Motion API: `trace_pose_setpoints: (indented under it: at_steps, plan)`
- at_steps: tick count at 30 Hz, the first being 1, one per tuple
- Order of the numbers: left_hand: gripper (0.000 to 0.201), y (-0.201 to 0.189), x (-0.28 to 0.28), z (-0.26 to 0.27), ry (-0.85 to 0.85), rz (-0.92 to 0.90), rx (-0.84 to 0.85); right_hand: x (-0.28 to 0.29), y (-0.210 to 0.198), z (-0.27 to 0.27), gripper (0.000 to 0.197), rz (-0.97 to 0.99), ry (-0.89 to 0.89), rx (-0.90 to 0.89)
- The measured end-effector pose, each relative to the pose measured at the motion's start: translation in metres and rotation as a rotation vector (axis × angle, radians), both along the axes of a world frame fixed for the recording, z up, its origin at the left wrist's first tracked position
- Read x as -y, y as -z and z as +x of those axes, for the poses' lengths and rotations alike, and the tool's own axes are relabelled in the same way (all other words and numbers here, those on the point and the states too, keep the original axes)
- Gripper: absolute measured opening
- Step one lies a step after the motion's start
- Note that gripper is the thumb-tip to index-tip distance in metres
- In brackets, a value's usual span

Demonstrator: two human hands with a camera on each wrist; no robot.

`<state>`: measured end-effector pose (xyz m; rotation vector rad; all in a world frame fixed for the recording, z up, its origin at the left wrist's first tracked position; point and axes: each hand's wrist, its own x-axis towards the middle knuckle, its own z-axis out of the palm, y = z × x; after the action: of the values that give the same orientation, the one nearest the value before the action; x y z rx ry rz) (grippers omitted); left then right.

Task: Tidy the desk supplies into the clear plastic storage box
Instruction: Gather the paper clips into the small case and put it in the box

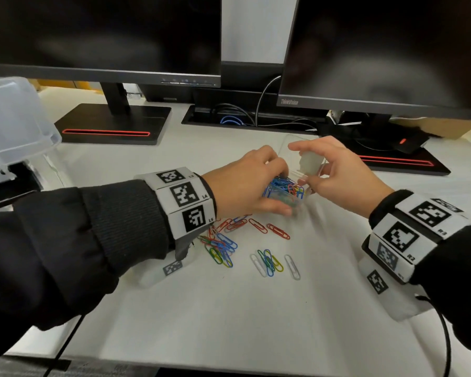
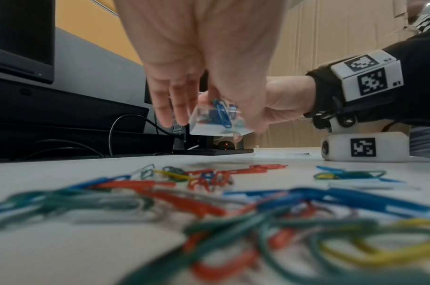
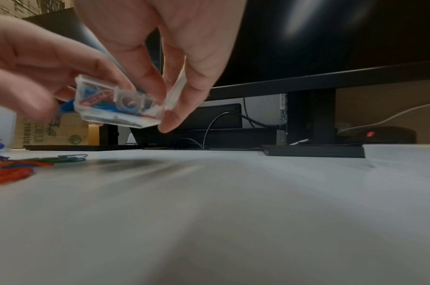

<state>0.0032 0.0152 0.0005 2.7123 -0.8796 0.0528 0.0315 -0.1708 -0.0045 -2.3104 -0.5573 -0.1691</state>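
Filling step: left hand (image 1: 245,183) grips clip box (image 1: 284,193), lifted off desk (image 1: 229,308); right hand (image 1: 335,172) pinches its lid (image 3: 177,92). Clips (image 1: 223,247) still loose below. Next: gather them in.

This is an office desk. Two dark monitors (image 1: 101,34) stand side by side at the back of a white desk (image 1: 229,308), each on a flat black base with a red slot (the right one reads "ThinkVision" on its bezel). Between them a cable tray (image 1: 250,119) sunk in the desktop holds black and blue cables. Coloured paper clips (image 1: 223,246) lie scattered on the desk. A large translucent plastic tub (image 1: 14,123) sits at the left edge, and cardboard boxes (image 3: 53,131) stand behind the monitors, one printed "TISSUE".
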Motion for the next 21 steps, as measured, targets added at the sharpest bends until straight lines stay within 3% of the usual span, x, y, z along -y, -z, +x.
trace_pose_setpoints:
  at_steps: [2,10,15,19,21]
  plan:
    - [0.035,-0.002,-0.001,0.002,-0.009,-0.013,0.04,0.001,-0.001,0.0,0.057,-0.019,0.009,0.02]
    - [0.023,-0.006,-0.001,0.001,0.003,-0.166,0.149,0.0,0.001,-0.003,0.057,-0.063,-0.026,0.009]
    - [0.021,-0.002,0.002,0.003,0.016,-0.123,0.175,-0.004,-0.001,-0.008,0.057,-0.024,-0.103,-0.054]
    - [0.015,-0.008,0.004,-0.02,0.271,-0.4,0.325,-0.001,-0.001,-0.003,0.056,-0.016,0.027,0.049]
    - [0.016,-0.003,0.01,-0.041,0.452,-0.363,0.182,0.0,-0.001,0.0,0.056,0.011,0.1,0.084]
